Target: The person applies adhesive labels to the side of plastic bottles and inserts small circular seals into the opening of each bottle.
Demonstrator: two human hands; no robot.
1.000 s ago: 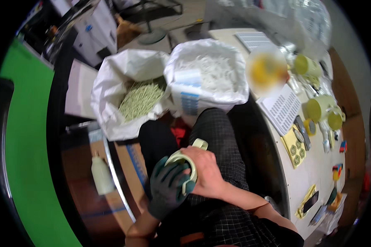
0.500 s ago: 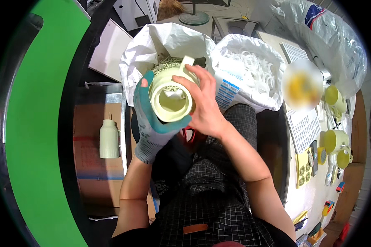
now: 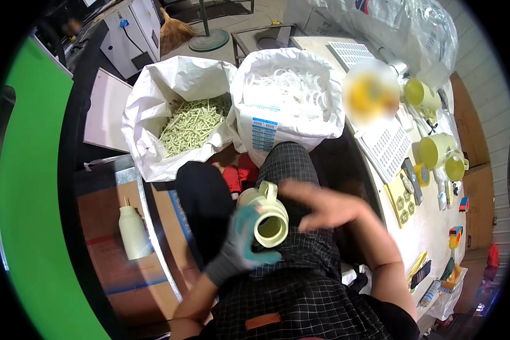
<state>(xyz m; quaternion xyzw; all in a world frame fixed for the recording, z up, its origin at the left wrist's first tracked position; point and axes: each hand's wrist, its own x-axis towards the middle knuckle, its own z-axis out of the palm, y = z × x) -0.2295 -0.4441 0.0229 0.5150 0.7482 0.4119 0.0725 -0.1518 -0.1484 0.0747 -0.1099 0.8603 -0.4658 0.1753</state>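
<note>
My left hand [image 3: 241, 243], in a grey and teal glove, grips a pale yellow-green plastic jug [image 3: 264, 216] over my lap, its round mouth facing the camera and its handle pointing up. My bare right hand [image 3: 323, 205] hovers just right of the jug, blurred, fingers spread, holding nothing. I sit with checked trousers [image 3: 292, 170] under both hands.
Two white sacks stand ahead of my knees: the left sack [image 3: 153, 113] holds pale green sticks, the right sack [image 3: 292, 122] holds white rings. A white table [image 3: 436, 221] on the right bears yellow jugs [image 3: 436, 150] and small parts. A white squeeze bottle [image 3: 133, 232] stands at left.
The jug came down from near the sacks to my lap. My right hand has let go of it and moved off to the right.
</note>
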